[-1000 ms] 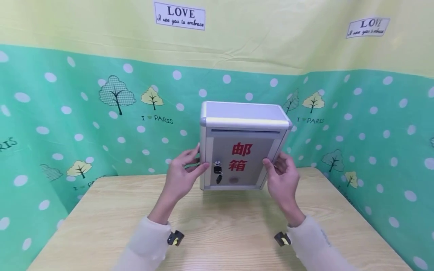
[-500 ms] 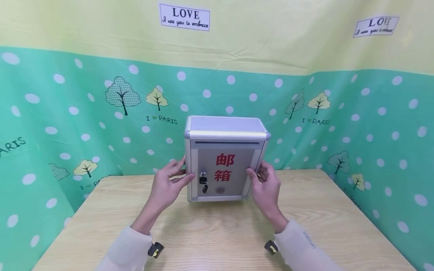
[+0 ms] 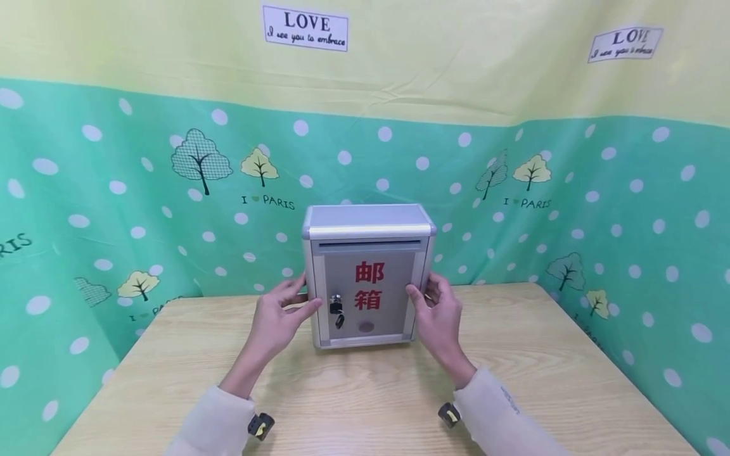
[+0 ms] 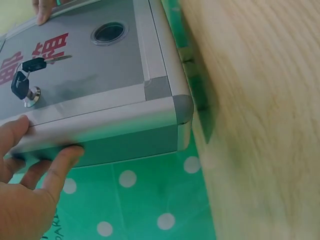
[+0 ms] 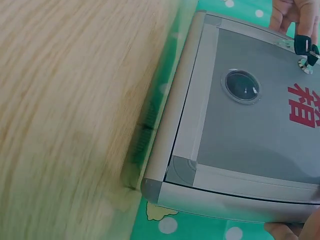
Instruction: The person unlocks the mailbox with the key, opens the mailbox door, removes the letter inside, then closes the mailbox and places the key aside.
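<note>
A silver metal mailbox [image 3: 367, 288], with red characters on its door and a slot near the top, is between both hands, close over the table. My left hand [image 3: 274, 323] grips its left side, thumb on the front frame and fingers against the side wall. On the opposite side my right hand [image 3: 439, 320] holds it the same way, its thumb at the door's edge. Keys [image 4: 34, 65] hang from the lock [image 4: 32, 96] at the door's left. Low on the door is a round window [image 5: 241, 86]. The mailbox's back is hidden.
The pale wooden table [image 3: 359, 405] spreads out below and to both sides. Behind it and along the right hangs a green and yellow curtain [image 3: 342, 82] printed with dots and trees. Black wrist cameras [image 3: 261, 426] sit at the light sleeves [image 3: 213, 421].
Both hands have brought the mailbox down toward the table and to the left, keeping their grip on its sides. Its lower edge now appears nearer to me.
</note>
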Tool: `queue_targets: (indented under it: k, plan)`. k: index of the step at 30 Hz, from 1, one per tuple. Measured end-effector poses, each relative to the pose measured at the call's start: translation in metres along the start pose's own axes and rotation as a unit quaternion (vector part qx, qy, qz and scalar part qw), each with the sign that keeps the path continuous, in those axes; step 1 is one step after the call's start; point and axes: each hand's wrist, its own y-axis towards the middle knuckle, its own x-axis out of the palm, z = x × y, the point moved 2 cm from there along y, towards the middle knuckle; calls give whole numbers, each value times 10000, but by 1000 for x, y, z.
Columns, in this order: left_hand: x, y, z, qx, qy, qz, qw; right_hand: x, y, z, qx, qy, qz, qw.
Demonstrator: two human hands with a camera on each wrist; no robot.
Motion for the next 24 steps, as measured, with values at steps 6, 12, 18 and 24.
queue_targets:
  k: [6, 12, 18, 24]
  plan:
    - [2, 1, -5, 94, -109, 15, 9999, 2, -1, 2, 113, -208, -23, 9997]
    - [3, 0, -10, 54, -56, 34, 10000, 1, -4, 5, 257, -223, -103, 9994]
    - [3, -2, -8, 93, 151, 130, 9998, 1, -6, 8, 422, -289, -130, 9986]
    - [1, -2, -10, -131, 369, 254, 9989, 0, -6, 8, 639, -411, -210, 9969]
